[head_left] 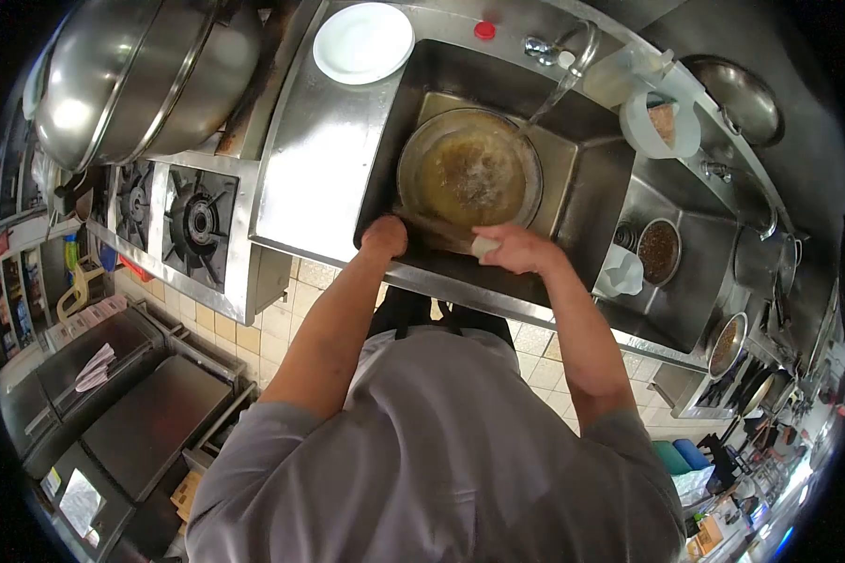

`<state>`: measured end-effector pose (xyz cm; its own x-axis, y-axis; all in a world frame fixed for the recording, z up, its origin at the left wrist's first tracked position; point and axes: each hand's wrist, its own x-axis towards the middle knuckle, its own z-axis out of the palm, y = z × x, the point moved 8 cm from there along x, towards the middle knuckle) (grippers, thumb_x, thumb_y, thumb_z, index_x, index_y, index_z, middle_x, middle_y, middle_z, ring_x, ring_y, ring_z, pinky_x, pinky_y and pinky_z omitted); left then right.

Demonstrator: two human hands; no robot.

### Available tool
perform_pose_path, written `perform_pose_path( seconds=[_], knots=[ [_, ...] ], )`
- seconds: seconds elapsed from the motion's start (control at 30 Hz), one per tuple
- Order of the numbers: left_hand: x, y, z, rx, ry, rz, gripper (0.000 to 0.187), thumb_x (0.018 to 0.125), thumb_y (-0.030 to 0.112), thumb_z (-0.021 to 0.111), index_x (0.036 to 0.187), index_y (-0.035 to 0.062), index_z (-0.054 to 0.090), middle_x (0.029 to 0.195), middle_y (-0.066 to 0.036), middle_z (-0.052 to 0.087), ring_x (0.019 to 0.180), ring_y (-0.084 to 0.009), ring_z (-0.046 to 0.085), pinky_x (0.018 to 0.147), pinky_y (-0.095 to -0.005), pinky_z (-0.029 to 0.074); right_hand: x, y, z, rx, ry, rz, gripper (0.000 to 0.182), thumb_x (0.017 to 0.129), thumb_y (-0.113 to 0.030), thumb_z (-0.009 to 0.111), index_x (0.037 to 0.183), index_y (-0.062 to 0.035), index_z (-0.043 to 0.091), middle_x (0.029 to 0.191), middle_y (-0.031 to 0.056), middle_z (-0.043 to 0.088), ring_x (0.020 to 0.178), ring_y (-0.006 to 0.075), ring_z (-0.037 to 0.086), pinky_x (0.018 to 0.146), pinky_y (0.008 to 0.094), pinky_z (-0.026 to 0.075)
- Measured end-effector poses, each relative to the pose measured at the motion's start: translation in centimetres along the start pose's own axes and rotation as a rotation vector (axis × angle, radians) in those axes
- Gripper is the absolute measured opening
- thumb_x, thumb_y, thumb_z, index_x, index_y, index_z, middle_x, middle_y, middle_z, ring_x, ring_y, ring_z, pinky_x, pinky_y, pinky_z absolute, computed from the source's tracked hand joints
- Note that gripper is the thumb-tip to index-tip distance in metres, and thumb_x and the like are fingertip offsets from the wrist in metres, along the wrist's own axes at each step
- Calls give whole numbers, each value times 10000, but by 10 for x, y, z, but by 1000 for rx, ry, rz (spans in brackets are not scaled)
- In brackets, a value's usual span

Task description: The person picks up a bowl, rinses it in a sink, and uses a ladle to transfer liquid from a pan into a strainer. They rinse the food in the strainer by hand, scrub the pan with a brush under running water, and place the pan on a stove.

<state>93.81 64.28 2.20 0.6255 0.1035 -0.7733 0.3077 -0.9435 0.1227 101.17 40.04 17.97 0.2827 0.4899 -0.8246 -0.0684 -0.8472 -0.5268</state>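
Observation:
In the head view, both my hands are over the near side of the left sink basin [573, 188]. My right hand [519, 251] is closed around the white, handle-like end of a long flat thing [441, 235]. This thing is brownish grey and stretches left towards my left hand; its exact kind is blurred. My left hand [385, 237] is curled near its far end, fingers mostly hidden. Just beyond the hands, a large round metal bowl [411, 150] stands in the basin, holding cloudy yellowish water. From the faucet [587, 47], water runs into it.
A white plate [363, 42] and a red cap [484, 31] lie on the steel counter. A white container [671, 141] stands behind the basins. The right basin [695, 300] holds a strainer of dark bits [660, 253]. At left are gas burners [200, 220] and a big metal vessel [141, 84].

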Motion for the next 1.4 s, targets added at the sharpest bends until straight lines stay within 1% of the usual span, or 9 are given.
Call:
perform_pose_path(
  seconds=[0.23,0.3,0.43,0.6,0.67,0.83,0.97,1.27,1.4],
  knots=[
    [-2,-3,-4,-53,-5,-45,222,831,100,616,980,25,763,1125,-203,708,1100,-355,672,897,-448,565,-17,33,-64,-449,438,59,605,891,-317,639,1458,-163,492,1318,197,615,1203,343,609,988,407,511],
    [-2,-1,-4,-54,22,-32,229,838,118,607,976,15,758,1121,-217,703,1087,-364,674,905,-453,558,6,80,-29,-553,130,434,562,904,-292,596,1433,-123,510,1377,196,570,1304,343,527,1054,409,458],
    [-2,5,-3,64,-78,22,242,852,147,596,976,10,754,1129,-224,697,1077,-369,675,914,-454,553,66,67,69,-397,271,-334,629,830,-244,646,1432,-119,514,1266,199,644,1107,348,661,909,416,550],
    [-22,8,-20,-7,-55,-63,237,838,138,615,981,8,752,1139,-224,694,1077,-368,676,908,-456,558,60,18,58,-2,3,96,606,827,-227,638,1422,-178,532,1354,164,597,1111,334,655,915,443,535],
    [-13,2,-17,6,-44,-83,238,833,132,622,986,2,750,1143,-224,693,1082,-367,674,909,-457,558,51,44,43,-504,-95,88,584,800,-228,630,1357,-66,561,1139,202,686,877,346,705,675,414,574],
    [-14,4,-14,-6,3,-21,219,840,112,648,1011,33,760,1141,-191,708,1102,-331,678,886,-440,573,54,93,23,-699,102,36,516,794,-193,589,1287,-41,610,1054,190,712,846,371,708,771,465,559],
    [-9,6,-10,58,-89,-75,222,842,110,640,1012,32,760,1148,-200,704,1107,-332,677,882,-444,574,51,-13,36,-51,-66,7,686,838,-222,677,1477,-92,462,878,121,706,563,232,631,593,363,534],
    [-14,-2,-12,-45,-85,-175,263,840,97,639,1066,17,748,1196,-212,684,1139,-351,659,891,-453,570,39,65,-43,-439,456,-2,713,909,-226,623,1557,-202,326,1157,193,678,1043,321,673,858,445,560],
    [1,-5,3,-47,-58,-50,284,846,109,635,1092,9,734,1208,-209,679,1151,-345,654,898,-453,567,59,103,19,-416,327,265,750,875,-174,582,1547,-40,278,1273,262,620,1110,375,644,948,445,522]
  ],
)
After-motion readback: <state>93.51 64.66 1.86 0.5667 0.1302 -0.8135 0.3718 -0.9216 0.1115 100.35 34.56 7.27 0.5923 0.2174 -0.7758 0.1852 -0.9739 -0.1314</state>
